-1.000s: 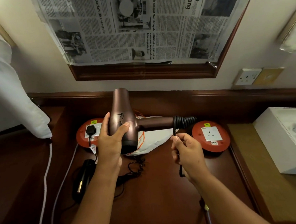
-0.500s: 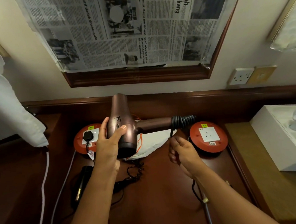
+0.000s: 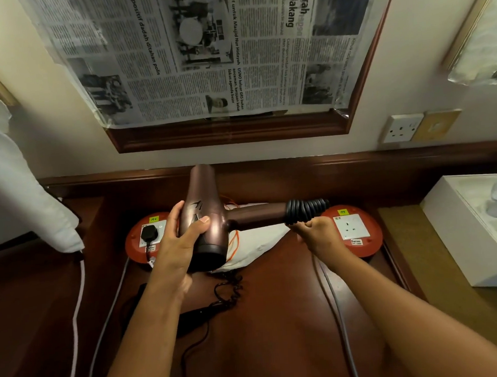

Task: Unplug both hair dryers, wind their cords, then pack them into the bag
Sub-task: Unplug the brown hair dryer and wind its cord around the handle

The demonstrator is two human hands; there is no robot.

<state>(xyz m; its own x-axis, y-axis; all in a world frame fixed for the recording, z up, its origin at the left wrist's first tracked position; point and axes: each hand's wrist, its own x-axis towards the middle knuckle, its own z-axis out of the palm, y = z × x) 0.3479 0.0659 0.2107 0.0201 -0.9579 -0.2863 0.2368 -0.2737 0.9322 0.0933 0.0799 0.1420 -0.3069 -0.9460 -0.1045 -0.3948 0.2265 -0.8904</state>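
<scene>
Left hand point(image 3: 184, 243) wrapped round barrel of bronze hair dryer point(image 3: 204, 216), held above desk point(image 3: 277, 316), nozzle toward wall, handle pointing right. Right hand point(image 3: 316, 235) curled just under handle end, pinching black cord point(image 3: 306, 211) coiled tight round handle. Second black dryer point(image 3: 138, 306) lying on desk, plug point(image 3: 149, 234) seated in left red socket reel point(image 3: 142, 245).

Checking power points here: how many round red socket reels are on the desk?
2. One round red socket reel sits left, a black plug in it; the other sits right, empty. Others may be hidden.
</scene>
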